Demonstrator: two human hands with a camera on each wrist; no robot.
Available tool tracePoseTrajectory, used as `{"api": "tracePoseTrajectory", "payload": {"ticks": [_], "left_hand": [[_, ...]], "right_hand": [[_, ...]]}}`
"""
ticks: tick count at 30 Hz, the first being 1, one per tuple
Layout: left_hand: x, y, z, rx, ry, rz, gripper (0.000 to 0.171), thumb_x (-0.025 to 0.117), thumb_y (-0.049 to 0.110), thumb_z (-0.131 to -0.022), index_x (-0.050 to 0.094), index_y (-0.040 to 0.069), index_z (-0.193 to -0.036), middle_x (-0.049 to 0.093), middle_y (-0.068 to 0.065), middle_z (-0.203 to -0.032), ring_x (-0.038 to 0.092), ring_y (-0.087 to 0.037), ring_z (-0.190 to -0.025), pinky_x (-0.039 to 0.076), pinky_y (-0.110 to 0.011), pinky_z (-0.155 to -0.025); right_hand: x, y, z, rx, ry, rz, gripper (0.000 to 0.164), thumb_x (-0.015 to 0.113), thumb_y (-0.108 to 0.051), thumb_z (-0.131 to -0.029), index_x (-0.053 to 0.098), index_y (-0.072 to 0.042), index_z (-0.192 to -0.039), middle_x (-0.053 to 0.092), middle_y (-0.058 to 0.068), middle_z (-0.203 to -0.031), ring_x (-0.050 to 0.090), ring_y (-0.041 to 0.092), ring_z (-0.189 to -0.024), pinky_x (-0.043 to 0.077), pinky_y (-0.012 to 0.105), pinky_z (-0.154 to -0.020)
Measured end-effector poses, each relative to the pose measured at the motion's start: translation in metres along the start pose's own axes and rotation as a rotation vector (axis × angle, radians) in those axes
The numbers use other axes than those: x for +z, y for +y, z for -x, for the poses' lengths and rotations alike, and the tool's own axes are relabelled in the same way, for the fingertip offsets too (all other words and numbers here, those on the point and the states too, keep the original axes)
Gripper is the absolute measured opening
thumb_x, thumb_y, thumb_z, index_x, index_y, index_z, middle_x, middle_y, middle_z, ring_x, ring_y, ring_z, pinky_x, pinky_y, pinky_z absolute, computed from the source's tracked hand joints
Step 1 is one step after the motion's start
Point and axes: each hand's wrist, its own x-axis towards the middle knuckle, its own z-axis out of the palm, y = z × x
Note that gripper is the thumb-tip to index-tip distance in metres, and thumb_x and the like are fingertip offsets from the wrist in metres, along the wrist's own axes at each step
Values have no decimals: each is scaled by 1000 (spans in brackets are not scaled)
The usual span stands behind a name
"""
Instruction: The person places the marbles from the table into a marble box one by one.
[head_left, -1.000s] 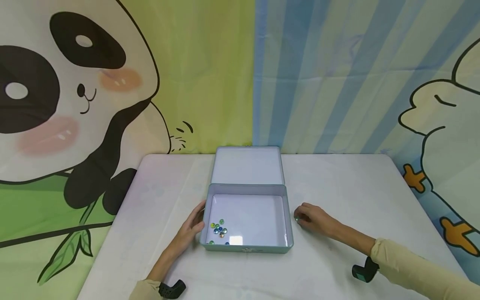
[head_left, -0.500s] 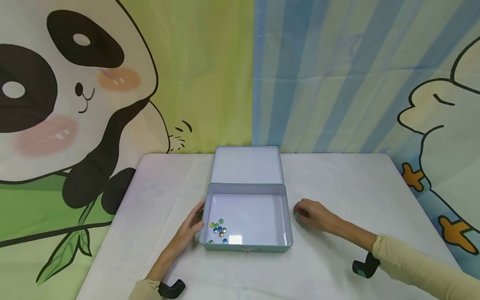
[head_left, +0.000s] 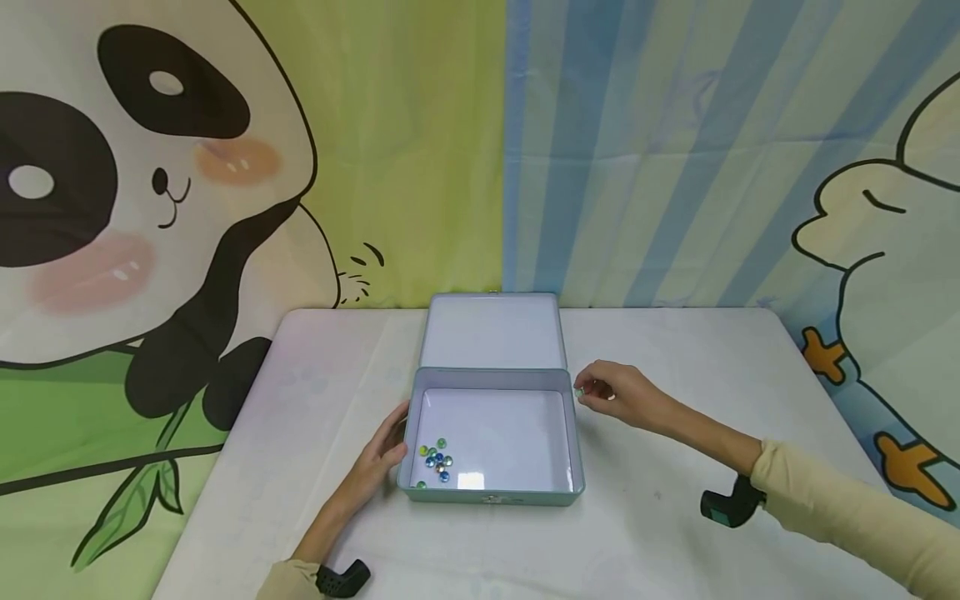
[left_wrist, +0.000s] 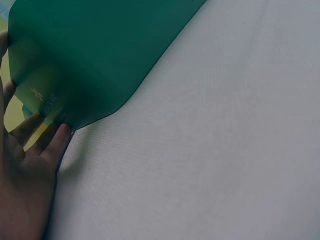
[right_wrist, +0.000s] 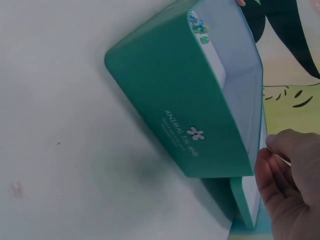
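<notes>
Teal metal tin (head_left: 491, 496) sits mid-frame on the white table (head_left: 675, 533), hinged lid (head_left: 495, 330) flipped open toward the top of the frame. My left hand (head_left: 384, 454) rests against the tin's left wall, fingers (left_wrist: 47, 145) straight and spread a little on the metal, bracing it. My right hand (head_left: 617, 393) hangs just right of the tin's upper right corner, fingertips pinching a small green marble (head_left: 578, 390) above the table, close to the rim. A cluster of glass marbles (head_left: 437, 457), green, blue, one orange, lies in the lower left corner of the tin floor.

Judgement: to do this well I'd carry the pinched marble over the wall and let go low over the floor, so it rolls rather than bounces on bare metal, and keep the left hand pressed on so the tin doesn't skid.

Writing: right wrist view shows white print on the tin's side wall, "ANIMAL ISLAND" (right_wrist: 179, 126) with a flower mark; smaller line under it is too small to read.
</notes>
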Motion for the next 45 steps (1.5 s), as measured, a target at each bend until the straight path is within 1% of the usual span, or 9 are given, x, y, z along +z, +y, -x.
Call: {"api": "tracePoseTrajectory", "payload": {"ticks": [6, 12, 17, 21, 26, 30, 33, 37, 45], "left_hand": [[1, 2, -1, -11, 5, -3, 64, 43, 9, -99, 18, 27, -156, 16, -14, -163, 15, -42, -148, 25, -9, -107], [1, 4, -1, -17, 4, -9, 64, 43, 10, -100, 17, 28, -156, 16, -13, -163, 15, -41, -147, 25, -9, -107], [-2, 5, 0, -13, 3, -7, 65, 43, 8, -99, 17, 28, -156, 15, -13, -163, 14, -41, -148, 24, -8, -107], [-3, 6, 0, -10, 1, -11, 65, 42, 8, -99, 17, 28, -156, 15, -13, -163, 15, -40, -148, 24, -9, -108], [-3, 4, 0, -7, -6, -9, 65, 42, 9, -99, 17, 28, -156, 15, -13, -163, 14, -40, -148, 24, -9, -108], [-3, 2, 0, -2, -4, 1, 64, 43, 10, -100, 17, 28, -156, 16, -13, -163, 15, -41, -147, 25, -9, -107], [-1, 0, 0, -4, -12, 15, 64, 42, 10, -100, 17, 27, -156, 16, -14, -163, 15, -42, -147, 26, -9, -107], [0, 0, 1, -8, -18, 29, 64, 42, 10, -100, 16, 25, -156, 14, -17, -163, 14, -43, -148, 26, -8, -106], [-1, 1, 0, -2, -12, 21, 64, 42, 10, -100, 16, 25, -156, 15, -18, -162, 15, -44, -148, 26, -8, -106]], "right_hand": [[-3, -15, -8, -20, -40, -41, 17, 68, -4, -87, 65, -1, -103, 66, 2, -91, 60, 7, -80, 55, 20, -70], [5, -23, -14, -6, -98, -55, 14, 68, -6, -89, 65, -3, -102, 65, 1, -90, 59, 6, -80, 55, 20, -70], [15, -33, -35, -48, -136, -46, 11, 66, -7, -90, 66, -5, -101, 65, 1, -90, 59, 5, -80, 54, 18, -71], [29, -45, -63, -113, -173, -19, 12, 66, -6, -90, 66, -4, -101, 66, 3, -91, 60, 8, -80, 54, 17, -71], [61, -57, -99, -155, -241, 2, 10, 65, -8, -91, 66, -4, -100, 64, 3, -88, 55, 8, -78, 49, 15, -69], [84, -63, -121, -190, -315, 31, 7, 66, -7, -90, 66, -3, -96, 64, 5, -86, 54, 10, -76, 46, 15, -67], [96, -64, -133, -207, -343, 86, 7, 67, -6, -89, 67, -2, -95, 65, 6, -85, 54, 11, -75, 44, 15, -66], [108, -61, -146, -178, -358, 127, 8, 66, -6, -90, 67, -2, -96, 65, 7, -85, 51, 11, -74, 42, 17, -66], [123, -58, -159, -154, -389, 122, 9, 67, -8, -90, 66, -3, -98, 67, 8, -88, 51, 8, -75, 44, 16, -68]]}}
